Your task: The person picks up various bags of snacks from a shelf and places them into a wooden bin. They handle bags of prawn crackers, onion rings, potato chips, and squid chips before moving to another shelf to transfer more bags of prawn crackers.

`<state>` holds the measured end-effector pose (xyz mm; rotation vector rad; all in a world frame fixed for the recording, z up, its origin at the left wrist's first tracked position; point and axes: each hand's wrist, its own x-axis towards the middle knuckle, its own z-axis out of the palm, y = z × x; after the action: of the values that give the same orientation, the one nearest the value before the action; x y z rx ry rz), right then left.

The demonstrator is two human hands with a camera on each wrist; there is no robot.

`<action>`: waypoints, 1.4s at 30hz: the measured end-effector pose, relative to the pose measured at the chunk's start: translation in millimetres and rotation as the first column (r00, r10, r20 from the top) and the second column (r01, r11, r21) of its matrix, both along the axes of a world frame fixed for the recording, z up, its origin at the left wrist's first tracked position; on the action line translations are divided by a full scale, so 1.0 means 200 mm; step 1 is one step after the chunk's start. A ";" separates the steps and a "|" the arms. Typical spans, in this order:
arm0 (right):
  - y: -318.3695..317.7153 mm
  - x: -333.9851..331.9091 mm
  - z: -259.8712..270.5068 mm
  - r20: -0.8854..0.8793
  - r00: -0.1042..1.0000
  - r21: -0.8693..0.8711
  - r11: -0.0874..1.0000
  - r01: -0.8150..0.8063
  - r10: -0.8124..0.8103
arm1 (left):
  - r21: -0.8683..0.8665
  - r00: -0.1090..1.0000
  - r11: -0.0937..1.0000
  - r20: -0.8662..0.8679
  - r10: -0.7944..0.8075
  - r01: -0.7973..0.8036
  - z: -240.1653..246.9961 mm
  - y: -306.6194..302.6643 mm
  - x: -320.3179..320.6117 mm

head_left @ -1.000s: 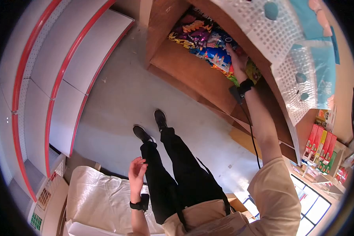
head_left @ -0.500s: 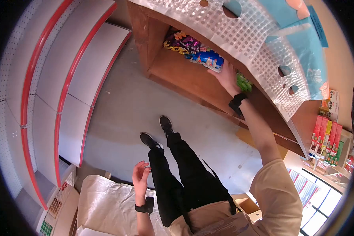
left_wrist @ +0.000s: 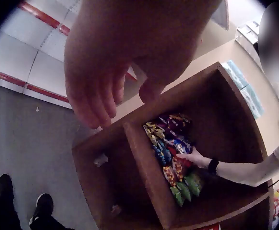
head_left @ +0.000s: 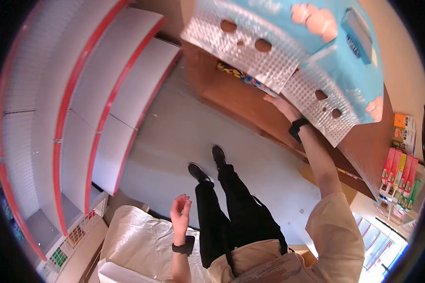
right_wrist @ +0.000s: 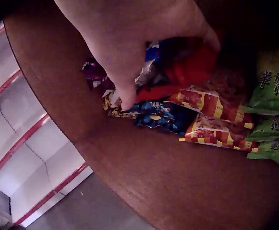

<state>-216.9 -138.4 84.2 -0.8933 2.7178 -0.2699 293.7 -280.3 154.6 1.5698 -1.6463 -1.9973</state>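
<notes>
My right hand (head_left: 284, 107) reaches into a compartment of a brown wooden cabinet (head_left: 241, 106). In the right wrist view its thumb and fingers straddle a red and blue snack bag (right_wrist: 192, 67), gripping it above the row. Beside that bag lie a dark blue bag (right_wrist: 161, 117), red-and-yellow striped bags (right_wrist: 218, 134) and green bags (right_wrist: 273, 124). Purple and yellow bags (left_wrist: 154, 129) sit at the row's other end. My left hand (head_left: 180, 214) hangs near my thigh, fingers loosely curled and holding nothing.
Light blue packages with a bubbly clear front (head_left: 264, 52) overhang the compartment from the cabinet top. White shelves with red edges (head_left: 123, 70) stand at the left. A pale sheet-covered surface (head_left: 132, 240) is beside my legs. Red boxes (head_left: 394, 165) stand at the right.
The head view has tilted, so the blue packages now cover most of the snack bags. My right hand moved off the bags, then back in among them. My left hand stays loosely curled.
</notes>
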 end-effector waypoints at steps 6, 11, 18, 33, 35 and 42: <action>0.03 0.28 0.13 -0.015 1.000 -0.091 0.996 0.024 -0.025 | -0.098 0.994 0.990 -0.062 0.091 -0.097 0.25 -0.04 -0.02; -0.01 0.65 0.53 0.157 0.969 -0.241 0.959 -0.152 0.193 | -0.112 0.966 0.964 -0.117 0.228 -0.241 0.46 -0.09 -0.03; -0.11 0.79 0.47 0.327 0.873 -0.252 0.924 -0.288 0.361 | -0.227 0.950 0.924 -0.136 0.282 -0.306 0.59 -0.17 0.01; -1.47 1.27 1.67 0.346 0.587 -0.739 0.598 -0.310 0.732 | -0.327 0.938 0.886 -0.229 0.262 -0.327 0.68 -0.91 0.35; -1.88 1.38 2.11 0.219 0.605 -0.791 0.502 -0.350 0.766 | -0.366 0.931 0.866 -0.265 0.253 -0.340 0.73 -1.08 0.49; -2.92 1.45 2.50 0.125 0.613 -0.725 0.493 -0.480 0.780 | -0.375 0.890 0.812 -0.278 0.361 -0.447 0.78 -1.25 0.76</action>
<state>74.0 -721.5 584.8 -1.7229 1.6409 -1.1084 446.4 -531.1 310.3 1.3645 -1.3989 -1.3975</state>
